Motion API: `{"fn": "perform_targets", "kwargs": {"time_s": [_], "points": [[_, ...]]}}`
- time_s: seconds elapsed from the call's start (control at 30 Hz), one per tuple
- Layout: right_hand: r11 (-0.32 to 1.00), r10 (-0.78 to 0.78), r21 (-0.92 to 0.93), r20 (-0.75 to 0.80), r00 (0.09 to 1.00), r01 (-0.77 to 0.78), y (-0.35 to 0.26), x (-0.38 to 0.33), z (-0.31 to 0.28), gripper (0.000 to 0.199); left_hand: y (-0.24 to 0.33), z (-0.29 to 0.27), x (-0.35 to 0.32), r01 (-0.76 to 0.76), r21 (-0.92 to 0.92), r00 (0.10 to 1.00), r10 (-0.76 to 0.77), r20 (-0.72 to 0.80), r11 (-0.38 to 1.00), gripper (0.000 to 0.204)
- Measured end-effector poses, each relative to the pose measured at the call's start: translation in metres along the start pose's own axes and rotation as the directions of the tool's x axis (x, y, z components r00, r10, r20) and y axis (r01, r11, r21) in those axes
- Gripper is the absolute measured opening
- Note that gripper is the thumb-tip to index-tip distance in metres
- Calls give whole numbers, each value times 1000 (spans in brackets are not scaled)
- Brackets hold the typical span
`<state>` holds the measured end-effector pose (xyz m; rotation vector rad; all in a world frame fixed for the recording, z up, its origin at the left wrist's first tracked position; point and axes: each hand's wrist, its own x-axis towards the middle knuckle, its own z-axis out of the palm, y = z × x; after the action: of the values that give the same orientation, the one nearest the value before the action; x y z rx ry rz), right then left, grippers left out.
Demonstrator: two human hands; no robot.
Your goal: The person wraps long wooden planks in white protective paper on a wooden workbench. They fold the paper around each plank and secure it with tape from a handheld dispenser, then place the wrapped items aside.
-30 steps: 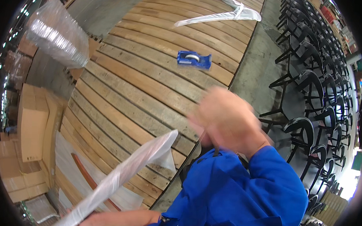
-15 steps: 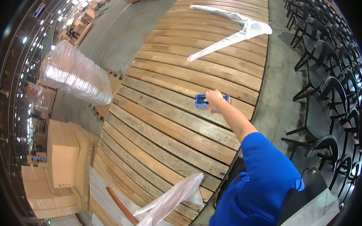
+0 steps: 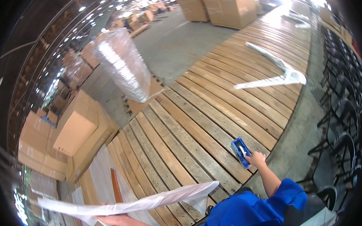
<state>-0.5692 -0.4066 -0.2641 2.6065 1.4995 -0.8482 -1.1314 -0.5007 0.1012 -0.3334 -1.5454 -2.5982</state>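
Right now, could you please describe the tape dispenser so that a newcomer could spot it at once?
Find the slatted wooden table and follow its right edge to the person's right hand. The tape dispenser is against its fingers: small and blue, unlike the white-wrapped V-shaped piece farther along.

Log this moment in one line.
left hand: holding white-wrapped piece; right hand: touching blue tape dispenser; surface: slatted wooden platform; beyond: white V-shaped piece

Right arm (image 3: 270,182) outstretched, fingers (image 3: 249,159) curled
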Motion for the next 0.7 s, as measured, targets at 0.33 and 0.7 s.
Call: {"fn": "perform_targets", "kwargs": {"time_s": [0.33,0.7], "points": [[860,-157,500,73,985,100,38,31,40,29,6,-26,-1,130,-280,990,-111,81,951,59],[904,-11,424,-82,997,45,67,-24,47,26,-4,-43,11,236,-319,970,-203,134,918,54]]}}
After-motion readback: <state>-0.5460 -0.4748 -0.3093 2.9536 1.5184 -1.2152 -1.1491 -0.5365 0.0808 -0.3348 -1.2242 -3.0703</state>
